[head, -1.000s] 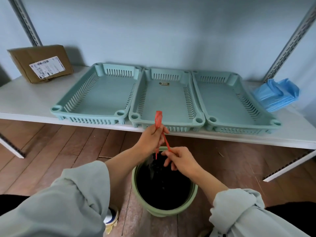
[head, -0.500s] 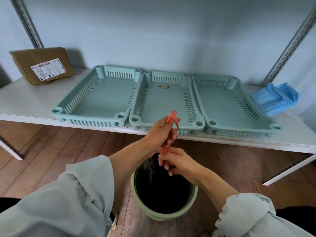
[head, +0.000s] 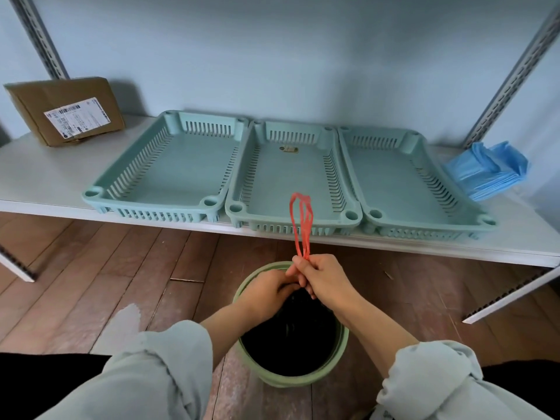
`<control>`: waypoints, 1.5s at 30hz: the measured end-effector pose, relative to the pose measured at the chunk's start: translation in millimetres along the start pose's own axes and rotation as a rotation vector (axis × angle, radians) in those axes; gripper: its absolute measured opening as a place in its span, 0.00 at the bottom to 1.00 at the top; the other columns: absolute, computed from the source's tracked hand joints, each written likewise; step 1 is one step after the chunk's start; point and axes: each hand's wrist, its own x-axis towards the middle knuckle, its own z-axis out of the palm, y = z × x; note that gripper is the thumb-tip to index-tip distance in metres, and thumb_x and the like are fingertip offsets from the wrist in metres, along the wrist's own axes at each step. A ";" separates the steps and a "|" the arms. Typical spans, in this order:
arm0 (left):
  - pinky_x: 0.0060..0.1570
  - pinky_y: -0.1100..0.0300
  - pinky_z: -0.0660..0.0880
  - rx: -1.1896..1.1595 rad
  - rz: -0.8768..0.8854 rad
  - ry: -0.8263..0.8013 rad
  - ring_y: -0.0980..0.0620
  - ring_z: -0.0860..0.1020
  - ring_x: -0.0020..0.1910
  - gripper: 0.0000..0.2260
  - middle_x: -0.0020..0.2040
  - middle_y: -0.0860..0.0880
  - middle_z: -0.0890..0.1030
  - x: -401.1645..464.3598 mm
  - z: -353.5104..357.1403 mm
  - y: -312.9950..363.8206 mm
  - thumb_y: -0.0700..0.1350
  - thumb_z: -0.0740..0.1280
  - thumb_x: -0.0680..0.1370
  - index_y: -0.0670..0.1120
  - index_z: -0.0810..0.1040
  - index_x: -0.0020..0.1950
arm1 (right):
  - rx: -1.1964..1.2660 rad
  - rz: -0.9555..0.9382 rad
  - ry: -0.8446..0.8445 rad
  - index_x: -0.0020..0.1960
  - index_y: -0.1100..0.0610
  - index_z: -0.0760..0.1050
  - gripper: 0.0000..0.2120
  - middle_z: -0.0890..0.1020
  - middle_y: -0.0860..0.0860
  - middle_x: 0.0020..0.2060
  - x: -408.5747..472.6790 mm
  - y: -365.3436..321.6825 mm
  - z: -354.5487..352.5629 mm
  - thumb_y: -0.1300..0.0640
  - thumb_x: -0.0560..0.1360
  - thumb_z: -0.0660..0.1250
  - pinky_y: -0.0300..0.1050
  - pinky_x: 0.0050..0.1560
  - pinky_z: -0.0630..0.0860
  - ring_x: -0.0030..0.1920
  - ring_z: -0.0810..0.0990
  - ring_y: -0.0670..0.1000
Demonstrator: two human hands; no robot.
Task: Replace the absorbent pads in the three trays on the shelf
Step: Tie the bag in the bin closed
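Pale blue wall at the back, wood floor below, and a white shelf (head: 36,177) running across the middle of the head view, the only view you get.

Three mint trays sit side by side on it: left tray (head: 169,168), middle tray (head: 288,177), right tray (head: 403,177). All three look bare, no pad in any of them; the middle one just has a small label-ish thing near its back wall, too small to read. Fresh blue pads (head: 488,171) are stacked at the right edge of the frame, just beside the right tray. They look thin, soft and floppy, so you'd probably want to pinch one by a corner or edge and peel it off the stack, then flatten it with open fingers.

Bottom centre, a green bin (head: 291,371) holds a black bag (head: 291,338); what's inside it is hidden. Your right hand (head: 330,283) pinches the red drawstring (head: 301,222), whose loops stick up in front of the middle tray. Your left hand (head: 266,291) has its fingers curled in at the bag's neck, touching the right; I can't tell exactly what it grips.

Cardboard box (head: 66,112) sits upper left.
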 end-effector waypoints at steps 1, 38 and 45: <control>0.43 0.73 0.64 0.062 -0.013 -0.012 0.57 0.76 0.50 0.09 0.51 0.50 0.81 1.7 -1.5 0.3 0.42 0.63 0.80 0.44 0.81 0.53 | 0.006 0.005 0.002 0.38 0.57 0.80 0.16 0.73 0.47 0.24 -1.2 1.7 -0.5 0.56 0.81 0.60 0.35 0.26 0.67 0.22 0.68 0.43; 0.75 0.48 0.51 0.387 0.108 0.320 0.58 0.73 0.56 0.04 0.46 0.60 0.80 19.7 -64.4 23.7 0.52 0.66 0.77 0.57 0.79 0.49 | -0.086 0.075 -0.171 0.50 0.62 0.80 0.18 0.77 0.51 0.31 0.1 -6.1 -28.3 0.55 0.83 0.54 0.32 0.21 0.60 0.22 0.66 0.42; 0.59 0.53 0.74 -0.195 -0.368 0.302 0.50 0.75 0.59 0.24 0.61 0.48 0.75 22.2 -48.3 19.6 0.56 0.67 0.75 0.46 0.68 0.66 | -0.020 0.026 -0.095 0.50 0.62 0.81 0.14 0.75 0.48 0.28 -2.0 -1.6 -28.1 0.56 0.81 0.59 0.35 0.23 0.63 0.24 0.68 0.44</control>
